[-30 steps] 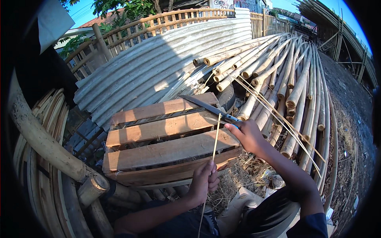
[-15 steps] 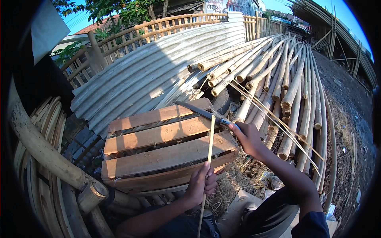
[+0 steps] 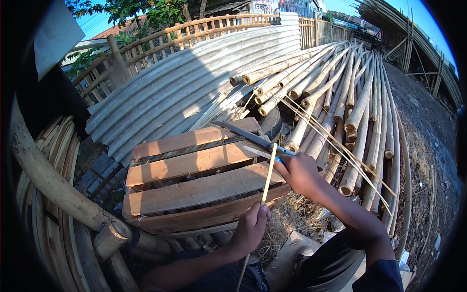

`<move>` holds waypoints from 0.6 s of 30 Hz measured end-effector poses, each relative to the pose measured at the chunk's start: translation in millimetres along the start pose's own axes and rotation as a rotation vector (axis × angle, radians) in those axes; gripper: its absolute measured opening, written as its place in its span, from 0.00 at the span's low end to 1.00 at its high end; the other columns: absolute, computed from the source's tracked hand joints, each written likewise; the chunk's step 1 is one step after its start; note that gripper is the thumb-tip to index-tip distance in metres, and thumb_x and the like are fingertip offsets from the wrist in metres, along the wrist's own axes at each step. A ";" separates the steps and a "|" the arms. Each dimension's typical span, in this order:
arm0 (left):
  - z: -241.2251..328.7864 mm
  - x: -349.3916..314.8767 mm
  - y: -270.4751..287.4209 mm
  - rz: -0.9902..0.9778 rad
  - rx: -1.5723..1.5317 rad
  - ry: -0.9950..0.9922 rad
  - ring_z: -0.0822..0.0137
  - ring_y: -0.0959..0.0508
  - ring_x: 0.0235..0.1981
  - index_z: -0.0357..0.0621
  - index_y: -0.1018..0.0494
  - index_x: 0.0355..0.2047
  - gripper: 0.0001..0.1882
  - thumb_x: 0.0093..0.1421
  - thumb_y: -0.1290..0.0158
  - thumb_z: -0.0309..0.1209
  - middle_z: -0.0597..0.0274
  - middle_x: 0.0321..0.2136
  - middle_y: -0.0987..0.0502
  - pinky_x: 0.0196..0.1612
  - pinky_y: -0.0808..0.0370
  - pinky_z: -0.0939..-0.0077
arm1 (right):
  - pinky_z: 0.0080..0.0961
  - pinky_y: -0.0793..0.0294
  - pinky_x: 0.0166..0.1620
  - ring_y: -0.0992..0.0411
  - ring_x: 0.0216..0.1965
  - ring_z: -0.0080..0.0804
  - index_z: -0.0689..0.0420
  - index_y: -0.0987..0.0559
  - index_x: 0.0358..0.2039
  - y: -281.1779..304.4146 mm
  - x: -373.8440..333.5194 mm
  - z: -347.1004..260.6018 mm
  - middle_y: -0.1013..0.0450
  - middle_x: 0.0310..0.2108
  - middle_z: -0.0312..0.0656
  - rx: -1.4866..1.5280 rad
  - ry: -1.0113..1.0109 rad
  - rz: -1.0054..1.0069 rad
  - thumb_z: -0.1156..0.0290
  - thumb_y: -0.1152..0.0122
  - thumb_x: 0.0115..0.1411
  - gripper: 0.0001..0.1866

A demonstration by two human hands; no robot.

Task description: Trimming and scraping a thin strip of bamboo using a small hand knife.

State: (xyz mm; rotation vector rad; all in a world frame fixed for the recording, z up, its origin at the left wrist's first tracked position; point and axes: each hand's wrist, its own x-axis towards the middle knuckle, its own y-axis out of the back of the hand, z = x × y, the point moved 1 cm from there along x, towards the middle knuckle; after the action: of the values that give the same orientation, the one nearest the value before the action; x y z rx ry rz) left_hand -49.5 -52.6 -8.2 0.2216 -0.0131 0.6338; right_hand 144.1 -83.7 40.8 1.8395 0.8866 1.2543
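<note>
My left hand (image 3: 249,228) is closed round a thin pale bamboo strip (image 3: 269,177), which slants upward over the slatted wooden crate (image 3: 209,186). The strip's lower end hangs in front of my lap. My right hand (image 3: 301,175) grips a small knife with a light blade (image 3: 257,152) and a bit of blue at its handle. That blade points left, at the strip's upper part; whether they touch I cannot tell. A larger dark-bladed knife (image 3: 238,132) lies across the crate's far right corner, its handle end just beyond my right fingers.
Long bamboo poles (image 3: 362,112) are piled beyond the crate to the right, with thin strips (image 3: 335,141) across them. Corrugated sheeting (image 3: 194,73) leans behind. A tyre (image 3: 273,121) sits by the crate. A thick bamboo rail (image 3: 58,194) and split bamboo (image 3: 51,233) stand left.
The small knife's light blade has come into view in my right hand, beside the larger knife. My left hand has shifted slightly, and the strip's top now leans further right.
</note>
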 end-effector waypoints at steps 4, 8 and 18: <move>4.7 6.2 13.5 -0.098 -0.662 0.298 0.81 0.51 0.10 0.42 0.36 0.32 0.17 0.68 0.66 0.42 0.74 0.13 0.50 0.12 0.52 0.84 | 0.41 0.34 0.24 0.33 0.17 0.52 0.63 0.27 0.17 21.7 11.8 25.9 0.35 0.11 0.51 0.129 -0.176 0.056 0.49 0.56 0.62 0.29; 10.8 7.0 15.4 -0.059 -0.871 0.291 0.81 0.53 0.10 0.47 0.36 0.41 0.13 0.67 0.63 0.42 0.74 0.12 0.52 0.12 0.54 0.85 | 0.38 0.36 0.21 0.35 0.14 0.51 0.63 0.27 0.17 19.7 -4.2 9.5 0.37 0.10 0.51 0.279 0.104 -0.059 0.48 0.54 0.61 0.29; 8.3 -3.8 4.1 0.109 -0.662 0.206 0.82 0.51 0.10 0.51 0.38 0.49 0.13 0.66 0.59 0.35 0.75 0.12 0.49 0.12 0.53 0.84 | 0.39 0.34 0.20 0.34 0.13 0.49 0.60 0.26 0.15 -6.1 12.3 -0.2 0.36 0.09 0.49 0.203 0.167 0.074 0.47 0.54 0.60 0.29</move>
State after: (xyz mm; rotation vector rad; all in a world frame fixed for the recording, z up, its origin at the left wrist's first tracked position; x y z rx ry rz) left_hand -54.5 -53.3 0.4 -0.4869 -0.0354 0.7252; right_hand 146.7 -70.2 41.2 1.9613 1.0791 1.4255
